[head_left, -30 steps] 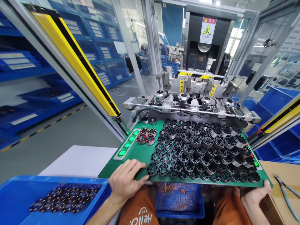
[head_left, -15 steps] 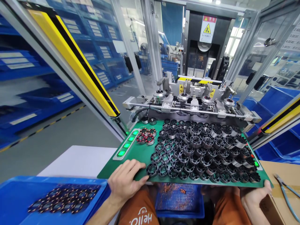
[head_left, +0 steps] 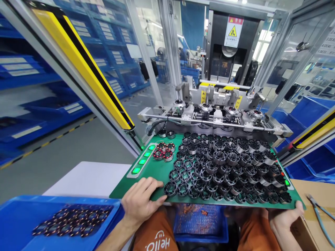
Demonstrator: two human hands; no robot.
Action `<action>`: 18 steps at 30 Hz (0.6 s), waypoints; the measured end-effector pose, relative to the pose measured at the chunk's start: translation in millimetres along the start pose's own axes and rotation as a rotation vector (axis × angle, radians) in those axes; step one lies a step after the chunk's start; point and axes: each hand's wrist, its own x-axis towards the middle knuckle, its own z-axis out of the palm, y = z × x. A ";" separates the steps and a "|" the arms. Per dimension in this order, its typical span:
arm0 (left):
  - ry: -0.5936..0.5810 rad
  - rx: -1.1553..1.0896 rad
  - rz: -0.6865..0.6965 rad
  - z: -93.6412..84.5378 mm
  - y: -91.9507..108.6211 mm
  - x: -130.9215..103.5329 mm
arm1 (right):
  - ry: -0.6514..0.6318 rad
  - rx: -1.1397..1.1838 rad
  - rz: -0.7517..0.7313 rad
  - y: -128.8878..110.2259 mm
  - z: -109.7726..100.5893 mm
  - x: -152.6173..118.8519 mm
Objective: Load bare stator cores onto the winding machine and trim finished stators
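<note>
My left hand (head_left: 142, 200) grips the front edge of the green board (head_left: 154, 172), its fingers curled on top and its thumb at the edge, beside the nearest black ring. At the front right corner, my right hand (head_left: 286, 218) holds the same board with its thumb along the edge; its other fingers are mostly hidden. Many black and metal ring cores (head_left: 232, 158) cover the board, partly stacked. Several rings wound with red-copper wire (head_left: 167, 155) sit at the left, near green-lit buttons (head_left: 142, 161). Behind the board, a machine (head_left: 217, 116) bears several round fixtures.
A blue tray (head_left: 15, 223) at the left holds dark wound rings. Under the board, a blue bin (head_left: 200, 230) contains copper scraps. Pliers (head_left: 320, 212) lie on a cardboard box (head_left: 303, 191) at the right. Yellow-and-black posts (head_left: 86, 66) flank the machine.
The parts in the machine's round fixtures look slightly different in position. The view has shifted a little. Both hands keep their places on the board.
</note>
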 end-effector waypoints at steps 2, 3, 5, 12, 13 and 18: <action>0.002 0.001 0.001 0.2 0.1 0.3 | -0.001 -0.008 0.000 0.5 -0.7 0.5; 0.004 0.001 0.003 0.3 0.2 0.5 | 0.001 -0.011 0.002 0.7 -1.0 0.6; 0.011 0.004 0.011 0.4 0.3 0.9 | 0.014 -0.018 0.013 0.7 -1.4 0.8; 0.007 0.005 -0.003 1.4 -0.5 -1.3 | 0.000 -0.033 0.061 0.2 -2.7 1.8; 0.007 0.005 -0.012 2.0 -0.9 -2.5 | 0.012 -0.027 0.063 0.3 -2.6 1.9; -0.015 0.005 -0.047 6.6 -4.6 -11.9 | 0.053 -0.018 0.051 1.7 -3.6 3.3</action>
